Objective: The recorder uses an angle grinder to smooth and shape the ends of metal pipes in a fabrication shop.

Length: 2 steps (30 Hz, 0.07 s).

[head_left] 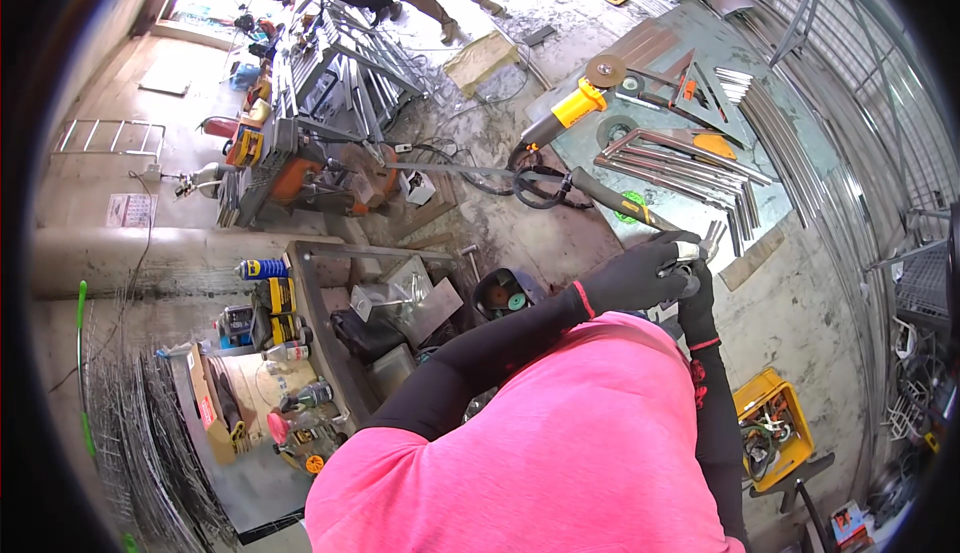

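A small silvery metal piece [690, 250] was gripped tight in the gloved left hand [640, 271], with the gloved right hand [697, 298] pressed up just under it, grip not really visible, and bundled steel rods [680, 173] were laid just beyond both.

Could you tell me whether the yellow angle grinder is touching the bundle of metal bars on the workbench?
Apart. The head view shows the yellow angle grinder lying up-left of the bundle of metal bars, with bare workbench between them.
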Available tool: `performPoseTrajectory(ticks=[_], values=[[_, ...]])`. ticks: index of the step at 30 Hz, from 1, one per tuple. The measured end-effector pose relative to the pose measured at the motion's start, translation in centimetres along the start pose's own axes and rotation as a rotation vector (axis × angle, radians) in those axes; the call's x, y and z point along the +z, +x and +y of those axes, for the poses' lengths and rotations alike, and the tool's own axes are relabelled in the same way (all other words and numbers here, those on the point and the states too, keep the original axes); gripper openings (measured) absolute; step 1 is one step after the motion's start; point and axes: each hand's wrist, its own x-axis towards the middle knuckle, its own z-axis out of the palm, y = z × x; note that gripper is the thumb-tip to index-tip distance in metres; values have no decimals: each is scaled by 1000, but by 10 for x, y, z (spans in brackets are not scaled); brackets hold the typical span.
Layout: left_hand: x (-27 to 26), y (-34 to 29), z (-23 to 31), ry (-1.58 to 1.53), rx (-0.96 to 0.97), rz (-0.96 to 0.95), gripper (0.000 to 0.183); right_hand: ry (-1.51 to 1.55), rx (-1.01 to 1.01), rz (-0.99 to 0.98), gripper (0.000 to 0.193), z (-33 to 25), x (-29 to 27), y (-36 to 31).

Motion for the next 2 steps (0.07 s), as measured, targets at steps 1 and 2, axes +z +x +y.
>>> performPoseTrajectory(ticks=[1,2], values=[[0,-1,0,70,43,18,63,-25,7,-68,52,-13,0,-2],[2,-1,0,73,40,16,63,-49,13,-135,52,-26,2,-3]])
